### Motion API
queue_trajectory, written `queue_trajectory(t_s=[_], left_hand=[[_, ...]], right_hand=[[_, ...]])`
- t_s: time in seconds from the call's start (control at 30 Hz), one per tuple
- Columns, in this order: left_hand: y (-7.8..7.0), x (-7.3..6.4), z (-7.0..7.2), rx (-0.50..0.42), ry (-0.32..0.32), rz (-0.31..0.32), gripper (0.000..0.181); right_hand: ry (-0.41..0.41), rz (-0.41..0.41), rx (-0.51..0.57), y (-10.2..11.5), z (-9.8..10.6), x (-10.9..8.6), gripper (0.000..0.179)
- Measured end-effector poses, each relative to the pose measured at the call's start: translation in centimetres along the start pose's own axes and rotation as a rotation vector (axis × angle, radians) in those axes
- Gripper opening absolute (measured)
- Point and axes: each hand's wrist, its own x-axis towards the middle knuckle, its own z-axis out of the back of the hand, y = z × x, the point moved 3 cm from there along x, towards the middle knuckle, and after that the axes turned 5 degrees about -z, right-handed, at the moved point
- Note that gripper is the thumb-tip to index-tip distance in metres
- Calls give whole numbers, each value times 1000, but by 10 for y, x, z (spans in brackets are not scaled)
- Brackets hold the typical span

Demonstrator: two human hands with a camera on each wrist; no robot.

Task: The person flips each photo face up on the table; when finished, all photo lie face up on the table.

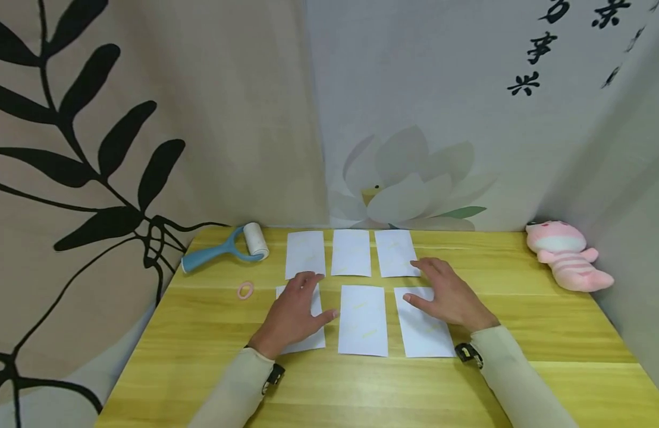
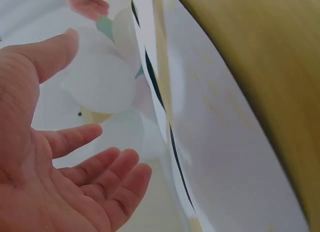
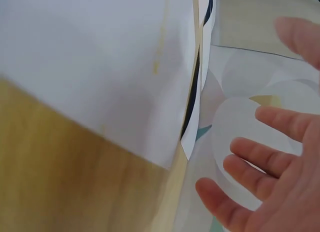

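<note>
Head view: even, diffuse light, decently bright; can't place the source. Soft shadows beside my sleeves (image 1: 519, 380), near edge of the counter (image 1: 329, 398). White sheets (image 1: 363, 318) nearly washed out, yellow marks (image 1: 369, 334) faint. Wrist views duller, hazier; wood grain (image 2: 280, 67) smeared, my left fingers (image 2: 130, 194) softish but readable.

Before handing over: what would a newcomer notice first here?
Six white sheets lie in two rows on the table, with the left hand and right hand over them. A pink plush toy lies at the far right corner, a blue lint roller at the far left.
</note>
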Motion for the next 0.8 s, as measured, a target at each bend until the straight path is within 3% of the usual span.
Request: queue_trajectory(t_s=[0.17,0.37,0.53,0.8], left_hand=[[-18,7,-9,-65,33,-31,81],[-36,11,-27,-66,74,-37,77],[-52,13,-42,-43,109,-44,75],[-78,19,-59,-39,187,-116,74]], right_hand=[[-3,19,52,-1,-3,-2,73],[-7,39,72,1,-5,-3,57],[22,-10,61,-3,-5,-5,55],[86,-77,99,-11,-5,-4,58]])
